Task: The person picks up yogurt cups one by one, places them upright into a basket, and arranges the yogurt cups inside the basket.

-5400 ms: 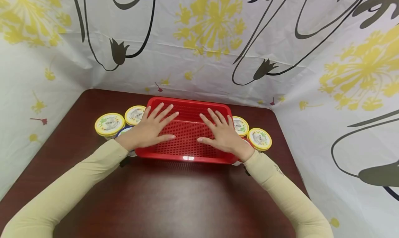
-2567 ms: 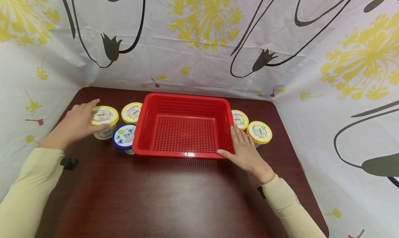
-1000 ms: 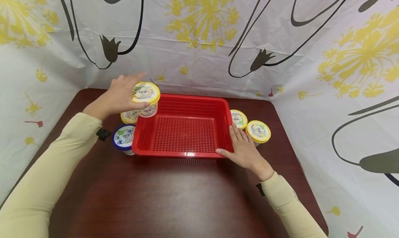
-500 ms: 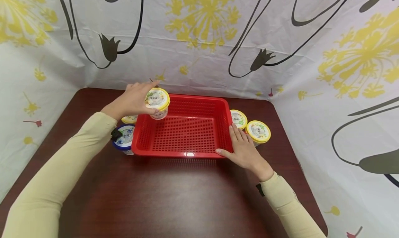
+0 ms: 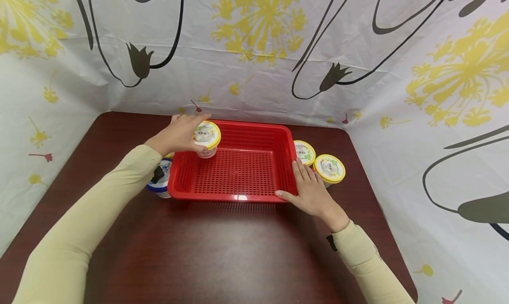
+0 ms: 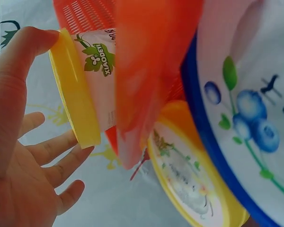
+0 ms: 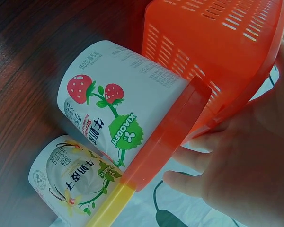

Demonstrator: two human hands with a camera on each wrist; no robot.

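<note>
I'm reading this place as booth-like: white flower-print sheeting (image 5: 246,76) is hanging behind and along both sides of a dark wood-look surface (image 5: 238,251). Home or studio, I'm not managing to tell.

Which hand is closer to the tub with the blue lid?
Left. The left hand, holding a yellow-lidded tub, is just beyond the blue-lidded tub; the right hand is across the red basket, at its right rim.
</note>
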